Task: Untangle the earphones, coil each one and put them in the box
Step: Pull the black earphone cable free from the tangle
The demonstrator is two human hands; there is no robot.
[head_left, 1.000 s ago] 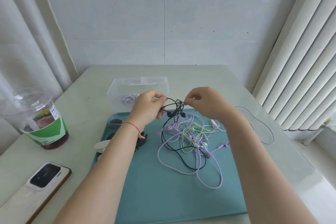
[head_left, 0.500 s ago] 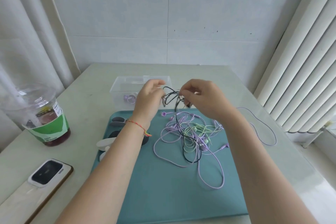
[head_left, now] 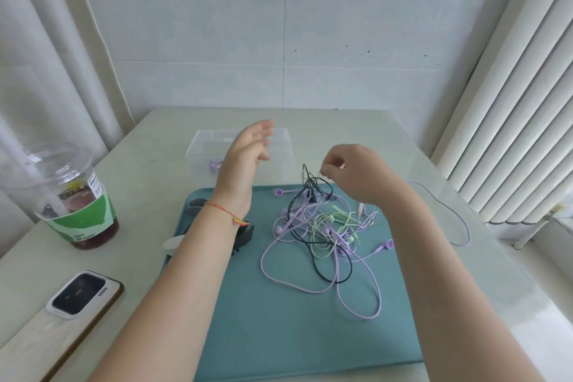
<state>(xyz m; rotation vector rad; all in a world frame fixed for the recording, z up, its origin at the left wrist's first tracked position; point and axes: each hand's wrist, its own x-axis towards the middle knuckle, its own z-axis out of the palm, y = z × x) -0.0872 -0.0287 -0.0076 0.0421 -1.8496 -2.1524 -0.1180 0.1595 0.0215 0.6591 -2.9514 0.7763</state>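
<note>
Still untangling: just beyond the teal mat (head_left: 279, 335) her right hand (head_left: 356, 174) pinches the black earphone cord (head_left: 313, 183), left hand (head_left: 248, 155) spread empty; next, tease it free.

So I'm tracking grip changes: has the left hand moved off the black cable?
Yes. The left hand let go and opened, lifting back over the clear box.

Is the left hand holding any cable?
No: the left hand is open in the air above the box, touching no cable.
</note>
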